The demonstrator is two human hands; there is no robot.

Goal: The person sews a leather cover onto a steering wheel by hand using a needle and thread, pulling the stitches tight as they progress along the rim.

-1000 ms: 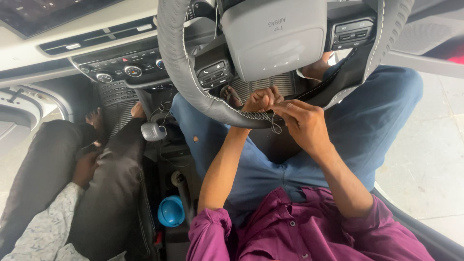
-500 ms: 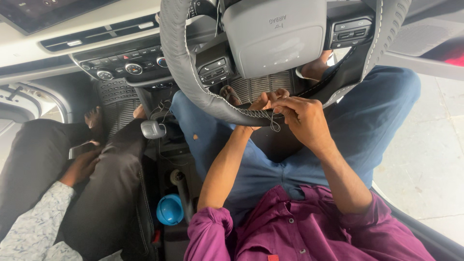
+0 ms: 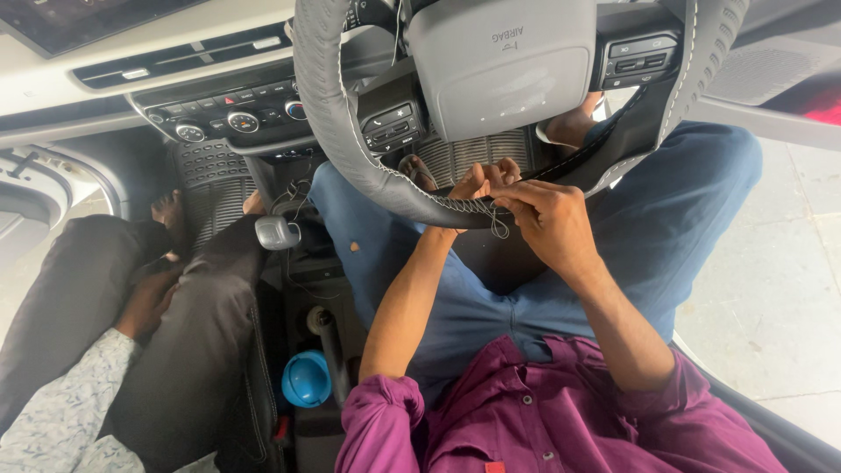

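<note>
Steering wheel cover [image 3: 350, 149], grey with white stitching, wraps the wheel at the far centre of a car cabin. Both hands meet at its near rim: left hand [image 3: 477, 186] pinching the seam, right hand [image 3: 552, 219] closed on thread [image 3: 499, 223]. Another person's hand [image 3: 149, 302] rests left; pale floor lies right.

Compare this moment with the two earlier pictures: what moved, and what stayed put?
Little changed. The co-worker's hand in the next seat slid down from the dark trouser knee onto the thigh. The person's left hand and right hand stayed pinched at the white stitching thread on the lower rim of the steering wheel cover; nothing was taken up or let go. The gear knob and blue cap stayed put.
</note>
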